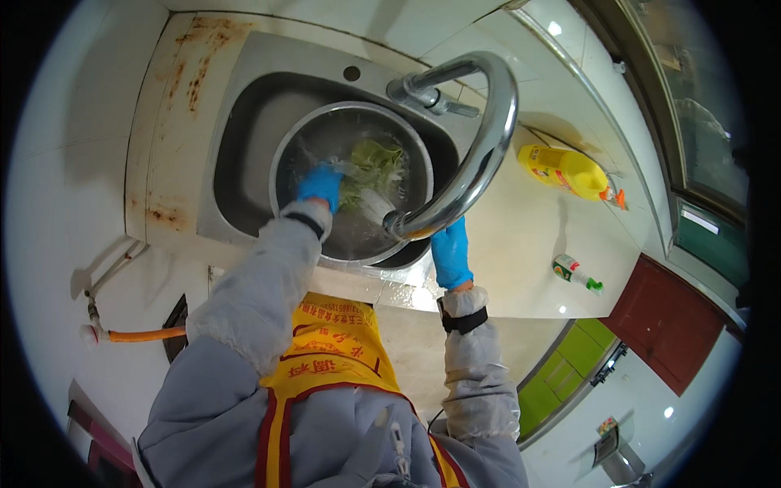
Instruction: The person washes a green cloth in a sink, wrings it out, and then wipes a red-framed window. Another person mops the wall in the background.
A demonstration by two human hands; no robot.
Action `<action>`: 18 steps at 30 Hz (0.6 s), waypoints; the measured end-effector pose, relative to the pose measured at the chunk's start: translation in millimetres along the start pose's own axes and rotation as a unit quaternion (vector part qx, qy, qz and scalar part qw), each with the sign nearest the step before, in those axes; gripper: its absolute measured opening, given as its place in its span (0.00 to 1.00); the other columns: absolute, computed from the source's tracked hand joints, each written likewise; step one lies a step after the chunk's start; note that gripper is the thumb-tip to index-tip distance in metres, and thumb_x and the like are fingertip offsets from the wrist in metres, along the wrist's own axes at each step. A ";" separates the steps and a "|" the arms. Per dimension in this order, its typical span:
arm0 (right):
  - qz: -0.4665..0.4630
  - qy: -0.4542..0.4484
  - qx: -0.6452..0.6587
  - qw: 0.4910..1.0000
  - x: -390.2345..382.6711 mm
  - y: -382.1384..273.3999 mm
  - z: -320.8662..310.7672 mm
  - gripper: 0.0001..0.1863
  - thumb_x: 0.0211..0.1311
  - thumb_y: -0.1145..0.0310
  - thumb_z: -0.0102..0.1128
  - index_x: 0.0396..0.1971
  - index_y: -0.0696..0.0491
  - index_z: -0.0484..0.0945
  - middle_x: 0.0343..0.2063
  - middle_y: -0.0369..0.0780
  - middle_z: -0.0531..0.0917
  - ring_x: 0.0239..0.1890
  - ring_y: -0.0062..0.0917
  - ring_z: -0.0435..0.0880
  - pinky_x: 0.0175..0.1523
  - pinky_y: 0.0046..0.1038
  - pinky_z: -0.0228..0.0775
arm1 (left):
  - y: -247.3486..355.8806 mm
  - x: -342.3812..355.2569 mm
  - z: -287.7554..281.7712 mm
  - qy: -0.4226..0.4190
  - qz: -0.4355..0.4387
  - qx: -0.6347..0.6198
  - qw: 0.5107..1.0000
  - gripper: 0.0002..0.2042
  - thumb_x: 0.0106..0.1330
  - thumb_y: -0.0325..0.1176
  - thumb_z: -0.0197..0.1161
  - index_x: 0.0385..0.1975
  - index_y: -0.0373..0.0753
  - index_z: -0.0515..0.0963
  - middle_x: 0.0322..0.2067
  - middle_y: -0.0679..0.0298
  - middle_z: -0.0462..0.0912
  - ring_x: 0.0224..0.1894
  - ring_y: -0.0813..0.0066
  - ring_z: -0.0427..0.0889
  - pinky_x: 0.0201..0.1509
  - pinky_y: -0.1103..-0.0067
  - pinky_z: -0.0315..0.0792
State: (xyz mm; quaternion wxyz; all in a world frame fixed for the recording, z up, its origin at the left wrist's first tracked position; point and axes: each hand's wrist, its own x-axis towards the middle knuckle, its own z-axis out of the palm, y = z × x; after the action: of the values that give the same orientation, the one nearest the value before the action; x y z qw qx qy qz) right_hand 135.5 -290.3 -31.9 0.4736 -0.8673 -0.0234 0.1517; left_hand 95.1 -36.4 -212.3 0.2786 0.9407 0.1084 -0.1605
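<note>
A round metal basin (303,138) sits in the steel sink (244,122), holding water and leafy greens (370,163). My blue-gloved left hand (321,183) is inside the basin at the left of the greens; its fingertips are blurred in the water, so their grip is unclear. The curved chrome faucet (488,154) reaches over the basin, and a white stream runs from its spout. My blue-gloved right hand (450,252) is at the right edge of the sink, just beside the spout, its fingertips partly hidden behind the faucet.
On the counter (569,244) to the right lie a yellow bottle (561,169) and a small spray bottle (573,272). A window (691,98) runs along the right wall. A rusty-stained tiled ledge (175,122) borders the sink's left, with an orange hose (146,333) below it.
</note>
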 end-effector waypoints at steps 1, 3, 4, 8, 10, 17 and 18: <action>0.012 -0.007 0.022 1.000 16.0 -3.3 -6.7 0.15 0.69 0.64 0.57 0.48 0.58 0.75 0.44 0.43 0.76 0.45 0.28 0.77 0.53 0.29 0.69 | 2.8 -4.8 1.0 -0.054 0.069 0.154 0.984 0.13 0.65 0.30 0.55 0.48 0.43 0.79 0.54 0.50 0.77 0.52 0.53 0.79 0.53 0.62 0.76; 0.056 -0.021 0.134 0.989 45.6 -12.8 -14.0 0.17 0.70 0.61 0.56 0.48 0.59 0.75 0.41 0.42 0.77 0.45 0.27 0.77 0.54 0.28 0.68 | 10.0 -18.5 -1.3 -0.111 -0.035 0.046 0.992 0.15 0.66 0.30 0.54 0.51 0.42 0.76 0.55 0.50 0.76 0.54 0.52 0.79 0.55 0.62 0.75; 0.005 0.015 0.100 0.995 65.9 -18.7 -10.8 0.19 0.70 0.58 0.57 0.49 0.58 0.74 0.39 0.39 0.77 0.39 0.23 0.76 0.48 0.25 0.70 | 10.9 -21.5 -7.0 -0.133 -0.073 -0.004 0.988 0.15 0.66 0.32 0.54 0.52 0.42 0.75 0.54 0.49 0.77 0.53 0.51 0.79 0.55 0.61 0.75; 0.102 0.030 0.213 0.971 136.4 -43.5 -16.1 0.24 0.70 0.48 0.53 0.50 0.55 0.72 0.33 0.36 0.76 0.32 0.22 0.74 0.37 0.25 0.70 | 2.5 -34.6 -53.2 -0.197 -0.016 0.009 0.980 0.16 0.67 0.37 0.55 0.53 0.42 0.74 0.49 0.48 0.80 0.47 0.46 0.81 0.51 0.57 0.75; 0.107 0.006 0.167 0.980 160.9 -49.1 -16.0 0.26 0.71 0.44 0.49 0.45 0.56 0.73 0.32 0.36 0.77 0.29 0.22 0.73 0.34 0.25 0.70 | -1.4 -38.6 -75.5 -0.120 -0.018 -0.032 0.992 0.16 0.67 0.38 0.54 0.52 0.42 0.75 0.46 0.49 0.82 0.44 0.44 0.81 0.48 0.56 0.75; -0.242 0.055 -0.293 0.923 188.5 -45.3 -7.2 0.14 0.71 0.61 0.46 0.40 0.54 0.76 0.37 0.53 0.82 0.39 0.51 0.80 0.41 0.47 0.72 | -3.7 -28.9 -49.0 -0.186 -0.037 0.149 0.970 0.13 0.66 0.36 0.53 0.48 0.45 0.78 0.42 0.52 0.84 0.43 0.49 0.84 0.43 0.56 0.77; -0.307 0.093 -0.285 0.903 185.9 -46.0 -10.5 0.13 0.71 0.61 0.46 0.40 0.54 0.75 0.37 0.54 0.82 0.40 0.52 0.80 0.41 0.47 0.72 | -4.1 -29.5 -43.7 -0.188 -0.028 0.141 0.971 0.10 0.65 0.35 0.54 0.42 0.44 0.80 0.40 0.52 0.84 0.42 0.49 0.84 0.42 0.57 0.78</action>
State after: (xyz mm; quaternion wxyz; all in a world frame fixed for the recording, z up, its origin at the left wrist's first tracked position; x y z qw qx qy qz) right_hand 320.3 -239.2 -33.3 0.2296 -0.9253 -0.2862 -0.0954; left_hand 77.2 -12.0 -169.0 0.1536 0.9201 0.0561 -0.3560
